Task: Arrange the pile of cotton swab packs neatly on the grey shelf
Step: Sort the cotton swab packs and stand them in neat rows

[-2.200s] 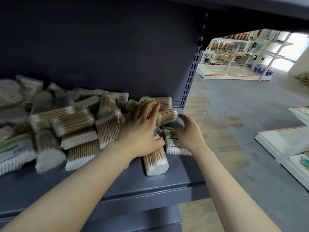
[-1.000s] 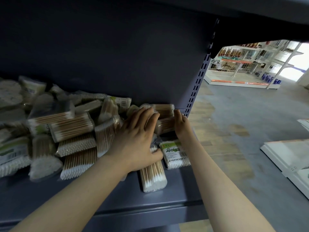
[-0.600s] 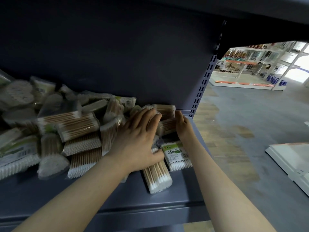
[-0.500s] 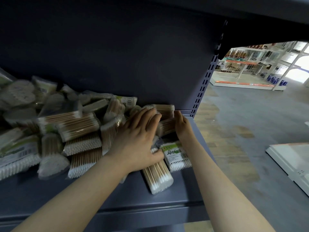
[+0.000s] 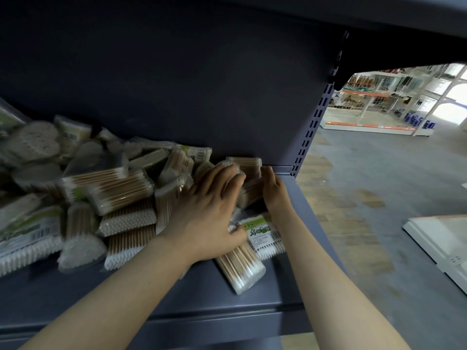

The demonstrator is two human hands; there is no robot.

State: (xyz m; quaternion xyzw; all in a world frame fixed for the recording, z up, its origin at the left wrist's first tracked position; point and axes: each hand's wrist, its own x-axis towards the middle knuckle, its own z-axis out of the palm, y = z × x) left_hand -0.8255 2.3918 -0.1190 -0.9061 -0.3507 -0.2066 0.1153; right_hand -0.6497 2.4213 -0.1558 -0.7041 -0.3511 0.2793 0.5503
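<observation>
The pile of cotton swab packs [image 5: 101,195] lies jumbled on the grey shelf [image 5: 202,299], spread from its left end to its right rear corner, packs tilted and overlapping in every direction; at the right end two packs [image 5: 249,178] are stacked against the back panel [image 5: 202,84], the upper one flat with its wooden sticks running left to right; the left hand [image 5: 209,210] lies palm down with fingers straight and spread, pressing on the left side of that stack and on the packs beneath it, its thumb touching a loose pack [image 5: 240,266] that points toward the shelf's front edge; the right hand [image 5: 274,190] stands on edge against the stack's right side, fingers straight and together, pushing rather than gripping; a pack with a green and white label [image 5: 262,233] lies flat just beside the right wrist; right of the shelf stands a perforated upright [image 5: 312,132], and past it a concrete floor [image 5: 379,185] and distant white racks [image 5: 384,97].
</observation>
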